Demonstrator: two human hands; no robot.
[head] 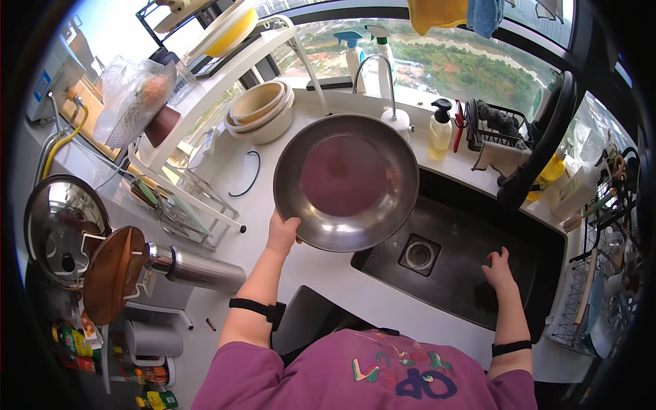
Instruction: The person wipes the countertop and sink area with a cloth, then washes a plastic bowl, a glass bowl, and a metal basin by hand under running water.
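Observation:
My left hand (284, 233) grips the near left rim of a round metal wok (346, 177), thumb over the edge. The wok is raised above the white counter and hides the sink's far left corner; its hollow faces me, and I see no food in it. Over the right part of the black sink (456, 241) hovers my right hand (498, 267), fingers apart and holding nothing. A round metal drain strainer (419, 254) sits in the sink floor between the wok and that hand.
A black faucet (556, 123) arches over the sink's far right. Behind the sink stand a soap pump bottle (439, 130) and a black sponge basket (497, 125). Stacked basins (260, 110) and a white rack (225, 51) are at left, a wire dish rack (584, 302) at right.

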